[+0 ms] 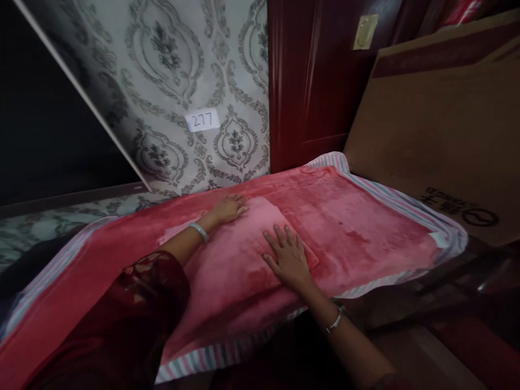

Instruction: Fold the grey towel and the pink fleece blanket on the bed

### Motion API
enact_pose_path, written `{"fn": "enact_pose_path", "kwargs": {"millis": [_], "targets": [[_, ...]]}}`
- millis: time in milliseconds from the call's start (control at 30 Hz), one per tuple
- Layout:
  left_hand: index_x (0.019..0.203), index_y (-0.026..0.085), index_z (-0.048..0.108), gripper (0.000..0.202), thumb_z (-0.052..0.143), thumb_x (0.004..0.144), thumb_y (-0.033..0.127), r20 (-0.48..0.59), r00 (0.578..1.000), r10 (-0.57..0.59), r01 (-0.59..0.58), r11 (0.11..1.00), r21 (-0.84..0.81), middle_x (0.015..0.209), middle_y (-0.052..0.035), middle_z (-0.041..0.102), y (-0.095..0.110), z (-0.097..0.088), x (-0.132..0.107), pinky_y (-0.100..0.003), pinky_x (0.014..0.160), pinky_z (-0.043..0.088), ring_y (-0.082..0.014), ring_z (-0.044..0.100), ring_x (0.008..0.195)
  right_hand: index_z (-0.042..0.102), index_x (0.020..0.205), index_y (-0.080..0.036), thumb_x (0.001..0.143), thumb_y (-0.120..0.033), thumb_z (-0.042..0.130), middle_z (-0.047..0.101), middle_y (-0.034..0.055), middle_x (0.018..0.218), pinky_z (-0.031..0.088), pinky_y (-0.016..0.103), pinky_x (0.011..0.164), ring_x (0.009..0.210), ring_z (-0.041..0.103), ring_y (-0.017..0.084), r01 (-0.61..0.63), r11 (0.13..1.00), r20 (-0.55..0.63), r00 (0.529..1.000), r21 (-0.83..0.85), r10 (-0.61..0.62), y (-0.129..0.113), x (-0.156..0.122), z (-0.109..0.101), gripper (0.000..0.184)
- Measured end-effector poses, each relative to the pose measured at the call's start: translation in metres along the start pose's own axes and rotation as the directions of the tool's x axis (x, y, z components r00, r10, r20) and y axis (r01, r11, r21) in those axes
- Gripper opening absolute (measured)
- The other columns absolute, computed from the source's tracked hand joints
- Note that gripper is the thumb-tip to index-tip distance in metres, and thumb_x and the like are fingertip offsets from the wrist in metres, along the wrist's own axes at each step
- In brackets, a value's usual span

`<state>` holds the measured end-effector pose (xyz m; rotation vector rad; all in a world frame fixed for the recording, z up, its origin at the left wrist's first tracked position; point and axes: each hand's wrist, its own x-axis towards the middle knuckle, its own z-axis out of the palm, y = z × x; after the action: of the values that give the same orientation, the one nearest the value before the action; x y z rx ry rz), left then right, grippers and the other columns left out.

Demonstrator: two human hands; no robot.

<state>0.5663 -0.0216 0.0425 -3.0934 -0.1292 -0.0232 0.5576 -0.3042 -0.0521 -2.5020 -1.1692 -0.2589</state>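
A folded pink plush cloth (239,244), its kind not clear, lies on a larger red-pink plush blanket (377,222). Near the far edge of the folded cloth rests my left hand (228,208), palm down with fingers stretched out. My right hand (287,254) lies flat on the near right part of the same cloth, fingers spread. Neither hand grips anything. Under the blanket, a striped cloth (227,352) in pink, white and grey-blue shows along the edges.
Behind stands a patterned wall (170,81) with a paper label (203,119) reading 277. A dark red door panel (317,81) rises beside it. A large cardboard box (439,130) leans at the right. At the left is a dark screen-like panel (52,124).
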Motion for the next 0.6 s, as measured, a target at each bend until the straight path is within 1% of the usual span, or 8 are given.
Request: {"fn": "enact_pose_path", "kwargs": {"millis": [133, 200, 267, 333, 367, 433, 533, 600], "targets": [[0.15, 0.021, 0.048, 0.063, 0.03, 0.101, 0.056, 0.013, 0.996, 0.093, -0.091, 0.993, -0.075, 0.158, -0.0114, 0.045, -0.014, -0.003, -0.064, -0.047, 0.125, 0.024, -0.0279, 0.037, 0.149, 0.042, 0.156, -0.029, 0.101, -0.054, 0.046, 0.032, 0.0097, 0.165, 0.019, 0.063, 0.118, 0.153, 0.019, 0.037, 0.006, 1.0, 0.029, 1.0, -0.012, -0.005, -0.005, 0.006, -0.012, 0.06], [0.15, 0.02, 0.048, 0.066, 0.028, 0.101, 0.058, -0.023, 0.995, 0.099, -0.101, 0.987, -0.126, 0.159, -0.0115, 0.044, -0.013, -0.001, -0.088, -0.046, 0.125, 0.026, -0.0277, 0.037, 0.149, 0.043, 0.155, -0.026, 0.101, -0.054, 0.043, 0.033, 0.0121, 0.164, 0.017, 0.064, 0.118, 0.153, 0.019, 0.037, 0.031, 0.999, 0.037, 0.999, 0.014, -0.031, -0.019, 0.013, -0.022, 0.061], [0.152, 0.019, 0.045, 0.066, 0.025, 0.102, 0.057, -0.073, 0.991, 0.108, -0.12, 0.976, -0.182, 0.16, -0.011, 0.042, -0.009, 0.005, -0.103, -0.043, 0.125, 0.027, -0.0254, 0.037, 0.149, 0.041, 0.156, -0.025, 0.102, -0.055, 0.041, 0.032, 0.0117, 0.165, 0.015, 0.063, 0.119, 0.153, 0.018, 0.036, 0.116, 0.991, 0.026, 0.993, 0.07, -0.118, -0.042, 0.021, -0.029, 0.062], [0.154, 0.02, 0.043, 0.065, 0.022, 0.103, 0.054, -0.089, 0.99, 0.109, -0.127, 0.966, -0.226, 0.161, -0.0104, 0.041, -0.005, 0.013, -0.111, -0.04, 0.124, 0.029, -0.0228, 0.037, 0.149, 0.037, 0.159, -0.026, 0.102, -0.055, 0.04, 0.032, 0.0096, 0.165, 0.014, 0.061, 0.121, 0.154, 0.019, 0.033, 0.219, 0.967, 0.036, 0.974, 0.134, -0.225, -0.066, 0.025, -0.027, 0.064], [0.155, 0.021, 0.041, 0.064, 0.021, 0.103, 0.053, -0.074, 0.992, 0.104, -0.119, 0.965, -0.232, 0.162, -0.0103, 0.039, -0.004, 0.018, -0.113, -0.041, 0.124, 0.029, -0.0225, 0.036, 0.15, 0.035, 0.16, -0.024, 0.102, -0.056, 0.04, 0.032, 0.0096, 0.165, 0.014, 0.06, 0.122, 0.154, 0.019, 0.033, 0.257, 0.954, 0.051, 0.962, 0.156, -0.268, -0.077, 0.025, -0.022, 0.066], [0.157, 0.025, 0.037, 0.062, 0.023, 0.103, 0.053, -0.016, 0.996, 0.093, -0.094, 0.974, -0.207, 0.165, -0.0092, 0.034, -0.008, 0.027, -0.113, -0.049, 0.125, 0.024, -0.0244, 0.029, 0.153, 0.033, 0.16, -0.022, 0.1, -0.059, 0.041, 0.03, 0.0104, 0.165, 0.012, 0.061, 0.123, 0.154, 0.017, 0.034, 0.308, 0.937, 0.08, 0.943, 0.167, -0.324, -0.09, 0.022, -0.006, 0.071], [0.159, 0.032, 0.032, 0.063, 0.029, 0.102, 0.058, 0.043, 0.997, 0.063, -0.055, 0.984, -0.171, 0.167, -0.0063, 0.027, -0.026, 0.037, -0.109, -0.06, 0.124, 0.013, -0.028, 0.018, 0.156, 0.034, 0.16, -0.023, 0.099, -0.062, 0.043, 0.024, 0.0087, 0.167, 0.008, 0.062, 0.123, 0.156, 0.01, 0.035, 0.342, 0.929, 0.086, 0.931, 0.141, -0.356, -0.094, 0.015, 0.015, 0.073], [0.159, 0.031, 0.031, 0.064, 0.029, 0.102, 0.058, 0.06, 0.997, 0.056, -0.043, 0.979, -0.2, 0.167, -0.0051, 0.027, -0.046, 0.041, -0.103, -0.056, 0.125, 0.012, -0.0266, 0.018, 0.156, 0.034, 0.16, -0.026, 0.1, -0.062, 0.042, 0.021, 0.0062, 0.168, 0.007, 0.062, 0.123, 0.156, 0.008, 0.033, 0.337, 0.932, 0.084, 0.933, 0.135, -0.349, -0.091, 0.012, 0.021, 0.07]]}}
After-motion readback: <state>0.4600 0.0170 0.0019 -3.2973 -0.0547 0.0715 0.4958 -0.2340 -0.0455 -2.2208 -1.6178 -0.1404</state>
